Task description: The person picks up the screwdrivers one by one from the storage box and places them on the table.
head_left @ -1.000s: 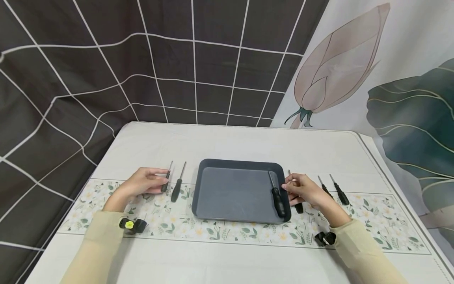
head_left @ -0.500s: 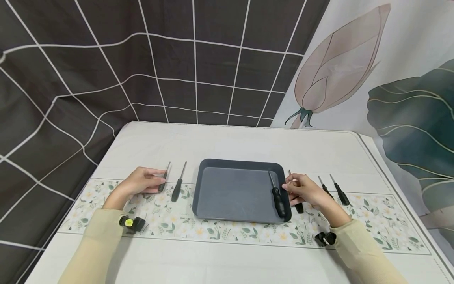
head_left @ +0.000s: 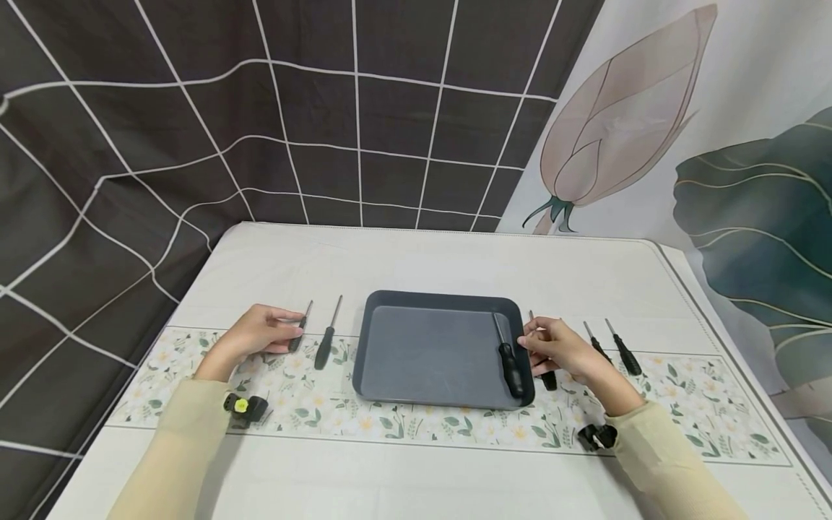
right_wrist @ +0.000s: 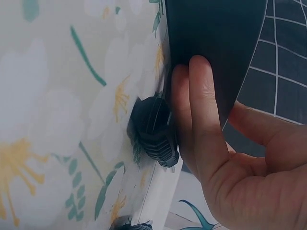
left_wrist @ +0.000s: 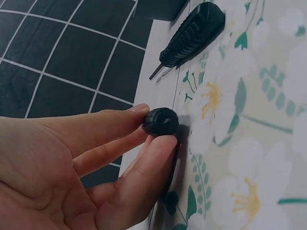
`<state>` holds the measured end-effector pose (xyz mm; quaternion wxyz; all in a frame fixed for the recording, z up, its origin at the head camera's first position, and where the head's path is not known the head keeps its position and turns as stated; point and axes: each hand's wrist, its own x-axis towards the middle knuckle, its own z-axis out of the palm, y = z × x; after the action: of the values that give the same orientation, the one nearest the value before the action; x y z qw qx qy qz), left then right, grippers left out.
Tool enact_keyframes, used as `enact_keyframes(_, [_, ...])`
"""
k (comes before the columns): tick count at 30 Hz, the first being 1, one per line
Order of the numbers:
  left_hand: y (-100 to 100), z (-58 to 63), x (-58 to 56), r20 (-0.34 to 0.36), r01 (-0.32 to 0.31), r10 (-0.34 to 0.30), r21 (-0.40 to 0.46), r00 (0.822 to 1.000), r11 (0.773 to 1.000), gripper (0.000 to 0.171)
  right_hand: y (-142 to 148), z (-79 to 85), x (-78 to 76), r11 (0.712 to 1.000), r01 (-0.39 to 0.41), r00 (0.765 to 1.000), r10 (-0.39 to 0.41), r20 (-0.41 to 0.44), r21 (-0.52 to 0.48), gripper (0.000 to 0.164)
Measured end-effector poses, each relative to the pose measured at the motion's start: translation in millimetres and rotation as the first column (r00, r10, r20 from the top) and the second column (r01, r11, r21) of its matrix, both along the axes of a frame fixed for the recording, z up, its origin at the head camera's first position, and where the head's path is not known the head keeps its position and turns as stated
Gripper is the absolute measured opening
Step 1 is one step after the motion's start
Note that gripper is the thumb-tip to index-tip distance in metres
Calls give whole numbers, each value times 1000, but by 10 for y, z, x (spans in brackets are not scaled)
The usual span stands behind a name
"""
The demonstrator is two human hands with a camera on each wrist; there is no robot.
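Note:
My left hand (head_left: 258,334) pinches a small dark-handled screwdriver (head_left: 297,338) between thumb and fingertips, its shaft pointing away. The left wrist view shows the handle's butt end (left_wrist: 160,121) close over the cloth; a dark piece (left_wrist: 171,200) shows partly behind the thumb. Beside it lies a second screwdriver (head_left: 323,349). My right hand (head_left: 560,349) grips the right rim of a grey tray (head_left: 422,401), with fingers (right_wrist: 204,100) along its outer wall and the thumb over the edge. In the tray lies a black screwdriver (head_left: 510,370). Another screwdriver (right_wrist: 154,127) lies under the right hand, partly hidden.
Two more black screwdrivers (head_left: 625,354) lie to the right of the right hand, one partly covered by it. A white tablecloth (head_left: 416,477) with a floral band covers the table. Dark gridded fabric (head_left: 312,108) hangs behind the table and on its left.
My left hand has shifted slightly left with the small screwdriver, away from the one lying beside it. The right hand and tray have stayed in place.

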<state>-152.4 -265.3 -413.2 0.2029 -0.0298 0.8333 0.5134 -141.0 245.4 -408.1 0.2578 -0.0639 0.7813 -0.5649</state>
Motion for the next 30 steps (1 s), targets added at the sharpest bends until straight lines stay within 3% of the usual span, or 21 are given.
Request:
enact_keyframes(6, [38, 7, 3, -9, -15, 15, -35, 1000, 999, 49, 7, -7, 0, 1000, 1, 1000, -1, -3, 1, 23])
enact_keyframes(18, [117, 10, 14, -83, -20, 2, -211, 997, 977, 44, 3, -24, 3, 1000, 10, 1000, -10, 0, -4, 24])
enact_keyframes(30, [143, 45, 44, -112, -11, -18, -249, 994, 968, 40, 4, -29, -2, 1000, 8, 1000, -8, -10, 10, 26])
